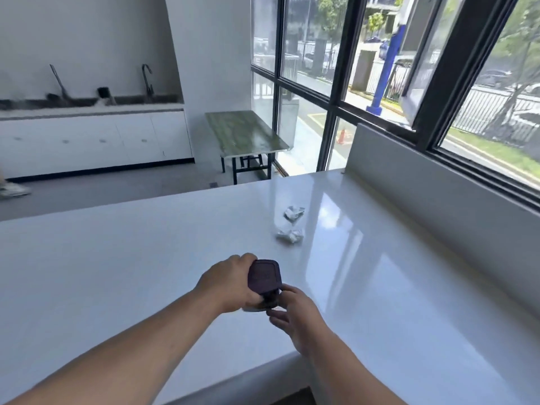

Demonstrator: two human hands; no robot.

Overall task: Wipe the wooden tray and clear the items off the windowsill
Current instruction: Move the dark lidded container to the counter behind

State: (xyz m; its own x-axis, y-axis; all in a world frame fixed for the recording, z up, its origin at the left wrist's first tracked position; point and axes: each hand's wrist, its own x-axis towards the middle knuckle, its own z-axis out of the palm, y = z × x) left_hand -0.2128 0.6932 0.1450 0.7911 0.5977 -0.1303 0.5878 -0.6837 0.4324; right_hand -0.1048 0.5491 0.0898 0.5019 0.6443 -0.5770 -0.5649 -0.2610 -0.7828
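My left hand (230,283) grips a small jar with a dark purple lid (264,276) just above the white counter (117,273). My right hand (298,312) touches the jar's lower part from the right, fingers partly curled around it. Two crumpled white tissues lie farther along the counter, one (290,235) nearer and one (294,213) behind it. The grey windowsill ledge (438,182) runs along the right under the black-framed window. No wooden tray is in view.
A green-topped folding table (245,133) stands on the floor beyond the counter by the window. White cabinets with a sink and taps (93,135) line the far wall. A person's shoe (13,188) shows at the left edge.
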